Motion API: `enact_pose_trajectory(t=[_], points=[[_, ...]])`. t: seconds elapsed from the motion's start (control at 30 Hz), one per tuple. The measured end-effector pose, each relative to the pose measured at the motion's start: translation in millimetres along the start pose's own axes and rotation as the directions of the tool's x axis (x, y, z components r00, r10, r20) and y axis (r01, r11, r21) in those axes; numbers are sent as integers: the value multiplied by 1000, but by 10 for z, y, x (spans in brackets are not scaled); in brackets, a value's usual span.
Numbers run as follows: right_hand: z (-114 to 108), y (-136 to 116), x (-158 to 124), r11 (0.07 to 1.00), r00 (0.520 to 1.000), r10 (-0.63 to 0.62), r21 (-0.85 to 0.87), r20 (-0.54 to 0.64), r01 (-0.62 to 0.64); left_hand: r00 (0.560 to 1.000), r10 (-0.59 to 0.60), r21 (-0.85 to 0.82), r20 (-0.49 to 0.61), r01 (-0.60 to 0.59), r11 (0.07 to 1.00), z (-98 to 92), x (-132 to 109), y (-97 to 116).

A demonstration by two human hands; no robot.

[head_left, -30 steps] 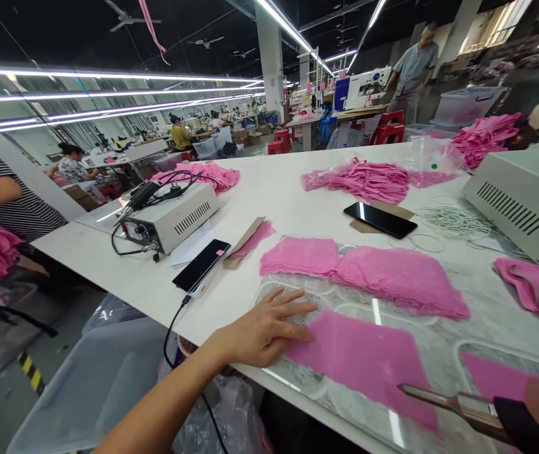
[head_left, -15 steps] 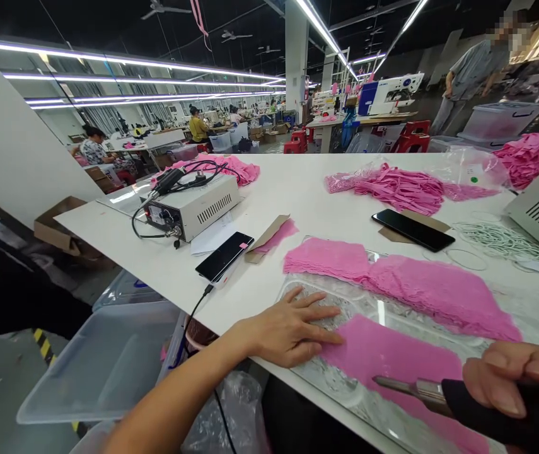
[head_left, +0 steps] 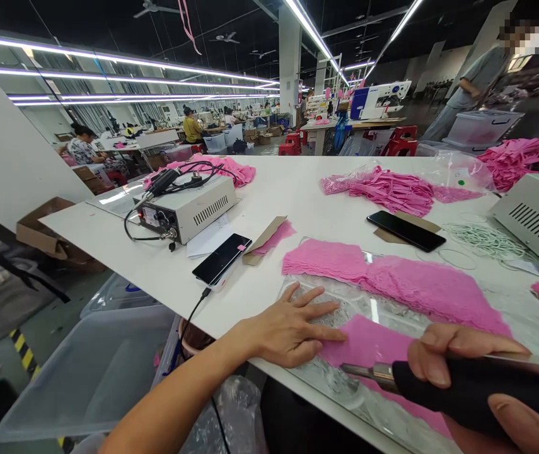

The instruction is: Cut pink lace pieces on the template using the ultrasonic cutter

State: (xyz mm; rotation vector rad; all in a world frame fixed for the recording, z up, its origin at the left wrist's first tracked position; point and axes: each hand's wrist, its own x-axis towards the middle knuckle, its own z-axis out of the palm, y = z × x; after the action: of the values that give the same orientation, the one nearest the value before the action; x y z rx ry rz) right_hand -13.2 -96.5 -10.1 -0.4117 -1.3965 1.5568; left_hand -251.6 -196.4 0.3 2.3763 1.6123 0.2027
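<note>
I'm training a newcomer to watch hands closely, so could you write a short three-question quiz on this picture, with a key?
1. Which hand holds the tool?
2. What lies under the phone on the right?
A) a pink stack
B) a brown card
C) a plastic bag
3. Look at the left hand. True or false: it is clenched in a fist.

Key:
1. The right hand.
2. B, the brown card.
3. False: its fingers are spread, with a fingertip over the edge of the pink sheet.
</note>
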Motion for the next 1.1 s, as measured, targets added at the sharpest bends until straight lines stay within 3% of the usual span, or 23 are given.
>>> enact_pose_trajectory(t=[0.3,0.63,1.1], points=[[430,-226,166,994,991,-105,23,86,103,999,-13,-63,-47,10,998,51,-162,-86],[393,-110,152,997,992,-81,4,93,81,986,15,-22,-164,-18,1000,169,-198,-105],[452,-79,156,994,981,-109,21,161,107,974,13,46,-227,-3,999,222,-210,-101]])
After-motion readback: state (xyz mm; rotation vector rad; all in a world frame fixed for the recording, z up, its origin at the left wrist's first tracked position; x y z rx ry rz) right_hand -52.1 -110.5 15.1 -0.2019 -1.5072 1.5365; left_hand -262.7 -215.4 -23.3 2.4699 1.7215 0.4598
